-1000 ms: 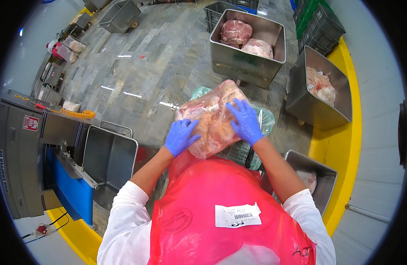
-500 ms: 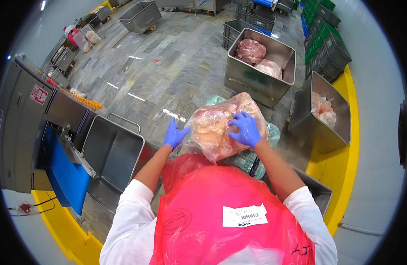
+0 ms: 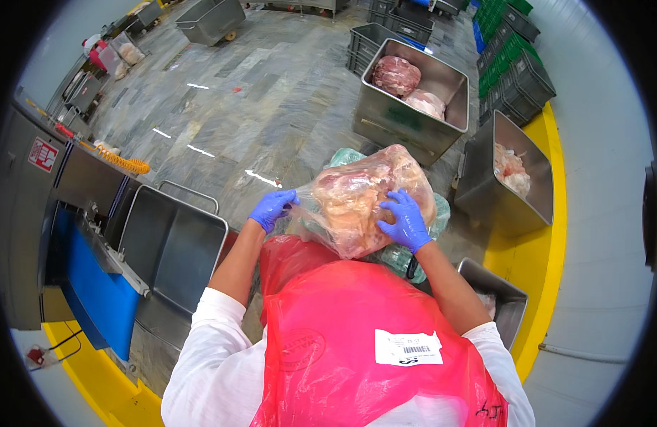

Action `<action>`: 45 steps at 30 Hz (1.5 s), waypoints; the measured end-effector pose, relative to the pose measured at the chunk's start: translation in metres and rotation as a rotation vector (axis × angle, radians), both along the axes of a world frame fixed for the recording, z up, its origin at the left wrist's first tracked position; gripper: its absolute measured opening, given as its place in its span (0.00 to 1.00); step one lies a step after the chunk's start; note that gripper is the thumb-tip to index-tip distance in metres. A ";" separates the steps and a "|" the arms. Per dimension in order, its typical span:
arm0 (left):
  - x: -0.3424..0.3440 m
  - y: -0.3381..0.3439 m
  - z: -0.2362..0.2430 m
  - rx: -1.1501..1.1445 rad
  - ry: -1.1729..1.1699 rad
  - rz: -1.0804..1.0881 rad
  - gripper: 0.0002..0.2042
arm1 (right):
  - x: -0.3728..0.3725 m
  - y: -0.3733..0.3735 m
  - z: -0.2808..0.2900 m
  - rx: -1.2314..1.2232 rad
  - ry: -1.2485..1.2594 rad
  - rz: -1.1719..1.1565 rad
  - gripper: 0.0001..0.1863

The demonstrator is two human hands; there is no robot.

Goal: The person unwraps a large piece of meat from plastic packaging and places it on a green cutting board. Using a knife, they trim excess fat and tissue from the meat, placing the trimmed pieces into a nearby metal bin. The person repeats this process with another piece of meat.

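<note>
In front of my red plastic apron (image 3: 364, 320) lies a large block of pale and pink meat (image 3: 371, 199), wrapped in a clear plastic bag (image 3: 310, 203). Under it, green-tinted plastic wrapping (image 3: 442, 213) shows at the edges; what it covers is hidden. My left hand (image 3: 273, 208), in a blue glove, pinches the bag's left side and holds the film stretched away from the meat. Gloved the same way, my right hand (image 3: 405, 220) rests on the right part of the wrapped meat, its fingers apart.
A steel bin (image 3: 407, 128) with meat pieces stands ahead right; another (image 3: 510, 192) with pale scraps is beside the yellow kerb (image 3: 535, 235). At left are an open steel tub (image 3: 171, 235) and a machine with a blue belt (image 3: 97, 277). Stacked crates (image 3: 517, 85) line the right wall.
My left hand has closed on the bag's edge and drawn it left, stretching the film. My right hand has shifted slightly on the meat. The whole view has turned a little.
</note>
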State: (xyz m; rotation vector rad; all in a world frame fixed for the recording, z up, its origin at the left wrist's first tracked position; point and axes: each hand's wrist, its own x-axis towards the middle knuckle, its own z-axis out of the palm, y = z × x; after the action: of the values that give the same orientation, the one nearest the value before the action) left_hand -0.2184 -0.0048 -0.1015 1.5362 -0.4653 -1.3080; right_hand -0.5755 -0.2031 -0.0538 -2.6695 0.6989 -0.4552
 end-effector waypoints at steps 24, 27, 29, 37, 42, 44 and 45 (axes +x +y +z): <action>-0.038 0.008 0.091 0.196 0.565 -0.708 0.15 | 0.040 0.126 -0.005 0.241 0.041 -0.104 0.18; -0.051 0.000 0.091 0.092 0.703 -0.731 0.15 | 0.034 0.123 -0.013 0.204 0.084 -0.159 0.17; -0.045 -0.005 0.100 0.124 0.571 -0.743 0.15 | 0.020 0.117 -0.017 0.314 0.185 -0.134 0.15; 0.008 0.032 0.026 0.344 -0.641 -1.023 0.18 | -0.020 0.107 -0.010 0.819 0.229 0.054 0.11; 0.057 0.074 -0.039 0.520 -1.036 -0.969 0.18 | -0.029 0.094 -0.005 0.526 0.330 -0.146 0.14; 0.079 0.090 -0.053 0.426 -1.067 -0.754 0.18 | -0.025 0.093 -0.006 0.499 0.278 -0.179 0.15; 0.082 0.089 -0.050 0.376 -1.080 -0.647 0.19 | -0.023 0.093 -0.007 0.472 0.251 -0.168 0.15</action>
State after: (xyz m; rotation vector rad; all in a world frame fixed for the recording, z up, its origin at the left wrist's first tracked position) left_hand -0.1364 0.0844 -0.1514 2.4910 -1.5575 -0.9148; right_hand -0.5983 -0.1106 -0.0608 -2.2466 0.9714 0.0149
